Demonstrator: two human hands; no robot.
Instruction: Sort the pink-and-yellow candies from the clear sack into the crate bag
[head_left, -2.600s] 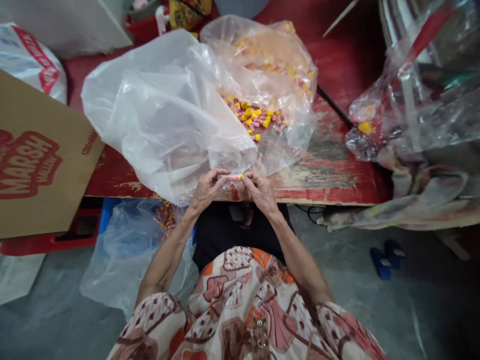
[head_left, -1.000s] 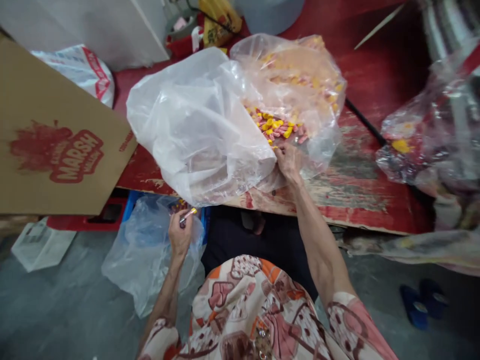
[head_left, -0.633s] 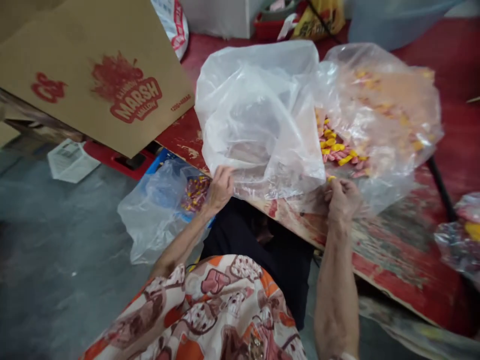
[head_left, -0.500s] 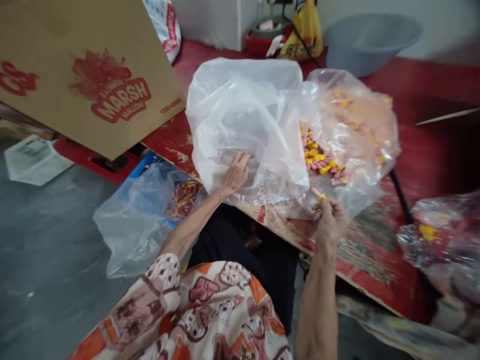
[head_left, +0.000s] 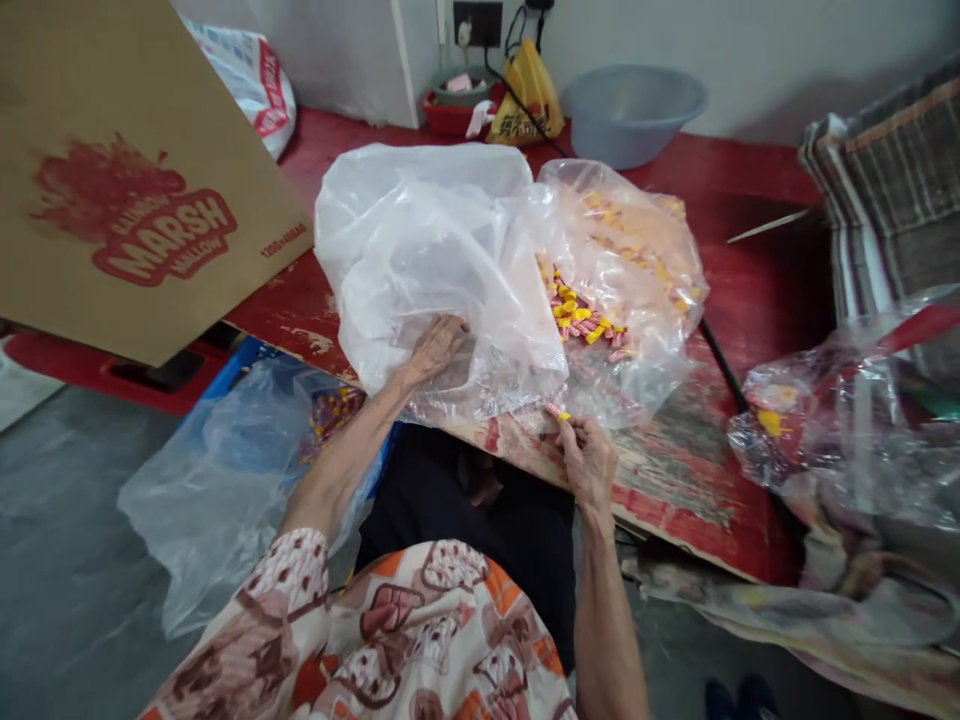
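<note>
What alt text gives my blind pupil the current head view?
A person's right hand pinches a yellow-ended pink piece while the left hand is at a white plastic bag on a worn red table. A clear bag of similar pieces lies alongside; a Rainbow Marshmallow carton stands at left.

Milky bag (head_left: 375,210) around left fingers (head_left: 454,326) – thin plastic, wrinkled, soft sheen. Clearer bag (head_left: 645,230) just beyond right fingers (head_left: 571,436): see-through plastic, crinkled, glossy. Small piece (head_left: 559,412) at right fingertips: yellow end looks smooth, plastic-like. Tabletop (head_left: 675,465): wood, red paint smooth beyond both hands' fingers, flaked and rough right of right fingers. Carton (head_left: 251,190) left of left fingers – brown cardboard, matt. Basin (head_left: 630,125) well beyond right fingers: translucent plastic, smooth. Striped cloth (head_left: 900,190), far right of right fingers: woven, matt. Film bundle (head_left: 840,430) nearer them: clear plastic, crinkly, shiny
</note>
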